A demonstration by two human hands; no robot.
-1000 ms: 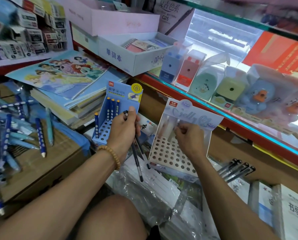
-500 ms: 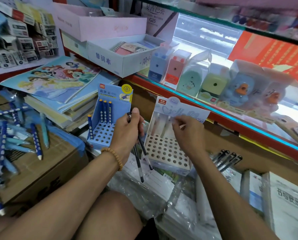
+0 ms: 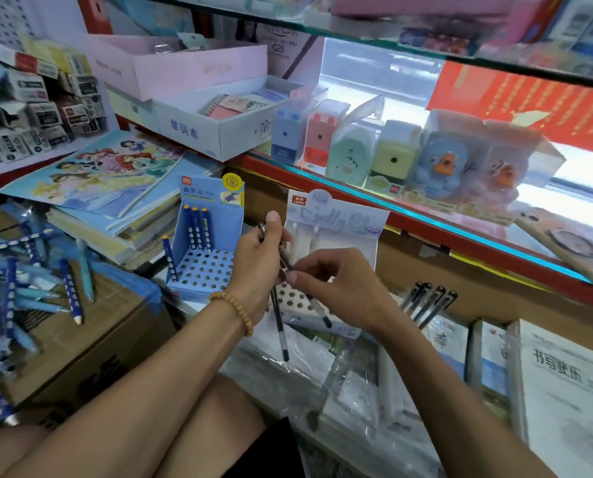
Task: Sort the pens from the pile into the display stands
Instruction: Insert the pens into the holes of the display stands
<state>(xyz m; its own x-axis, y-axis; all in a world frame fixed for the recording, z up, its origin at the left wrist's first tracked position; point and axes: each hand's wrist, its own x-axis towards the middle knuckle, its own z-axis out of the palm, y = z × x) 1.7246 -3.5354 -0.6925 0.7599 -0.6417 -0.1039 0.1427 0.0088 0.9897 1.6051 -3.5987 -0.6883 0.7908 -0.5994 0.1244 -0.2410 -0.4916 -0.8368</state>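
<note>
Head view, pen pile: a loose heap of blue dotted pens (image 3: 29, 281) is spread over the brown cardboard carton (image 3: 91, 343) at the left edge, several lying crossed.
Books: a stack of thin picture books (image 3: 109, 188) is seen behind the carton, under the left shelf.
Blue stand: a blue cardboard display stand with a perforated floor (image 3: 207, 246) is set upright just left of the hands; three blue dotted pens (image 3: 196, 224) are stood at its back wall and one more (image 3: 169, 258) at its front left corner.
Left hand: the left hand (image 3: 257, 267), a beaded bracelet (image 3: 234, 310) on its wrist, is curled round slim black pens (image 3: 277, 319) that are held roughly upright, tips down; how many cannot be told.
Right hand: the right hand (image 3: 343, 288) is held just beside the left, thumb and forefinger pinching one slim black pen (image 3: 317, 310) that is slanted down over the white stand.
White stand: a white display stand with a holed tray and pale backing card (image 3: 336, 225) is partly hidden behind both hands.
Spare pens: four black capped pens (image 3: 429, 303) are laid together on wrapped paper packs (image 3: 560, 391), right of the right forearm.
Shelf: boxed pastel sharpeners (image 3: 357, 150) are lined along the glass shelf above.
</note>
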